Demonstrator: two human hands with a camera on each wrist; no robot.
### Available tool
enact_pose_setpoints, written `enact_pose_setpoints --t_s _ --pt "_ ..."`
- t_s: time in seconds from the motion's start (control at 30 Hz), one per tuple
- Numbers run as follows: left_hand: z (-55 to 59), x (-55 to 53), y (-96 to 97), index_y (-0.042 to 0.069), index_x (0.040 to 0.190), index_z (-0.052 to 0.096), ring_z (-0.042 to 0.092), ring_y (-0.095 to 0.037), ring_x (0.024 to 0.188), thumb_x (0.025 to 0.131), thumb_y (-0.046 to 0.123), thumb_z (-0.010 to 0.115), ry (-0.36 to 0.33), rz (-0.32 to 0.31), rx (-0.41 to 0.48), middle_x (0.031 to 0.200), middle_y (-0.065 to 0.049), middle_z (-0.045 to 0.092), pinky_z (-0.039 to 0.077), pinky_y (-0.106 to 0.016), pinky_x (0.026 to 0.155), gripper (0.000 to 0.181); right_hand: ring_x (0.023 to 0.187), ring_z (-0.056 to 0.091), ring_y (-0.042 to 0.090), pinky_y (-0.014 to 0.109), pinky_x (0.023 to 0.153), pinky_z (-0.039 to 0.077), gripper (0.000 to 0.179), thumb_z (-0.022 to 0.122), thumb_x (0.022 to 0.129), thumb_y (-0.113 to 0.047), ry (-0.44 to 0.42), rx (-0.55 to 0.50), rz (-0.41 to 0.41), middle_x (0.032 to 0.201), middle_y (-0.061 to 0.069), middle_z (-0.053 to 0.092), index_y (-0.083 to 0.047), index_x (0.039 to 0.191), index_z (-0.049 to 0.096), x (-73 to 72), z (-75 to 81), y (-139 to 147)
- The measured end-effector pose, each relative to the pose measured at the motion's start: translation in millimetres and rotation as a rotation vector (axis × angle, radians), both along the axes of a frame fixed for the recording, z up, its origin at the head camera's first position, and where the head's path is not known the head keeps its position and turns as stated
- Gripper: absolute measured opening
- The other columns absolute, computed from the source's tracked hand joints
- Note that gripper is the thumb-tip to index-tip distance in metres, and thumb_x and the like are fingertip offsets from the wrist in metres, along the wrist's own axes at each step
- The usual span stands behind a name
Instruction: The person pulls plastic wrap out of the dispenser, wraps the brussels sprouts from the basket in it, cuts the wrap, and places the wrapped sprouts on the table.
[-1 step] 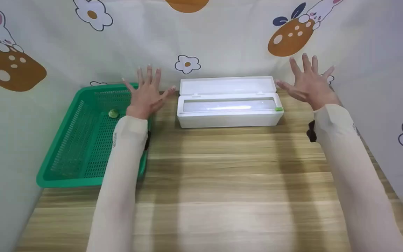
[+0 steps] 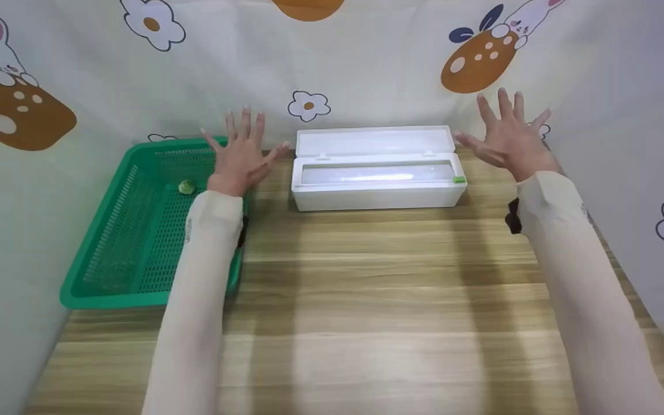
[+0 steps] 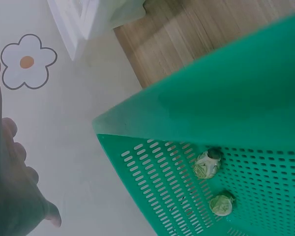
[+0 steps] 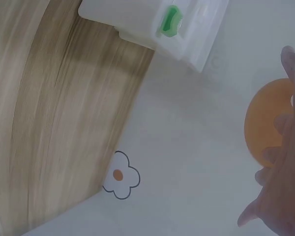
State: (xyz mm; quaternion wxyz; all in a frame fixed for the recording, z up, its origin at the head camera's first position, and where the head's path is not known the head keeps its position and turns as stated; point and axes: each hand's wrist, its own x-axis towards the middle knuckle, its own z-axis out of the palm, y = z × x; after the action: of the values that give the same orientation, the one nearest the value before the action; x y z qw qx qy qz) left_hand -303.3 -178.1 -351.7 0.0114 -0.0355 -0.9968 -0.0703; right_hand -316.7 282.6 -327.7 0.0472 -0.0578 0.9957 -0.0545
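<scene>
My left hand [image 2: 240, 158] is held up with its fingers spread, over the right rim of a green plastic basket [image 2: 113, 301] in the head view. It holds nothing. My right hand [image 2: 510, 138], fingers also spread, is beside the right end of a long white box [image 2: 375, 199] that looks like a cling film dispenser. Its lid [image 2: 375, 141] is tipped back, and a green slider [image 2: 459, 180] sits at its right end. In the basket lie small leafy green vegetables that look like Brussels sprouts; the left wrist view shows one sprout [image 3: 207, 164] and a second sprout [image 3: 221, 204].
The box and basket stand on a wood-grain table [image 2: 366, 276], the basket at the left. A white cloth [image 2: 366, 63] printed with flowers and rabbits hangs behind the table and along both sides.
</scene>
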Motion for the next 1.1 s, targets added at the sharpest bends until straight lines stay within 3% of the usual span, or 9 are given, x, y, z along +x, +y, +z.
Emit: enact_pose_setpoints --t_s 0.47,0.8,1.1 --pt "1.7 0.4 0.9 0.018 0.162 0.000 -0.012 -0.041 0.155 0.097 0.074 0.026 -0.017 -0.017 -0.002 0.170 -0.013 -0.007 -0.010 -0.079 0.113 0.089 0.149 -0.017 0.054 0.087 0.100 -0.016 0.099 0.024 0.093 -0.080 -0.002 -0.013 0.033 0.166 0.023 -0.014 -0.013 0.161 -0.004 1.5 0.0 3" --pt "2.5 2.0 7.5 0.017 0.162 0.006 -0.008 -0.038 0.157 0.095 0.075 0.032 -0.043 -0.108 0.047 0.170 -0.011 -0.003 -0.010 -0.077 0.114 0.092 0.153 -0.011 0.047 0.080 0.108 -0.018 0.092 0.032 0.096 -0.073 -0.029 -0.108 0.069 0.169 0.018 -0.001 -0.012 0.162 0.007 -2.5 -4.5 -4" --pt "-4.0 3.1 19.8 0.014 0.161 0.016 0.002 -0.038 0.157 0.092 0.077 0.039 -0.064 -0.202 0.109 0.169 -0.014 0.010 -0.010 -0.071 0.119 0.096 0.155 0.001 0.044 0.074 0.118 -0.006 0.093 0.039 0.095 -0.072 -0.019 -0.153 0.116 0.168 0.019 0.013 -0.010 0.161 0.015 0.1 -15.3 -14"
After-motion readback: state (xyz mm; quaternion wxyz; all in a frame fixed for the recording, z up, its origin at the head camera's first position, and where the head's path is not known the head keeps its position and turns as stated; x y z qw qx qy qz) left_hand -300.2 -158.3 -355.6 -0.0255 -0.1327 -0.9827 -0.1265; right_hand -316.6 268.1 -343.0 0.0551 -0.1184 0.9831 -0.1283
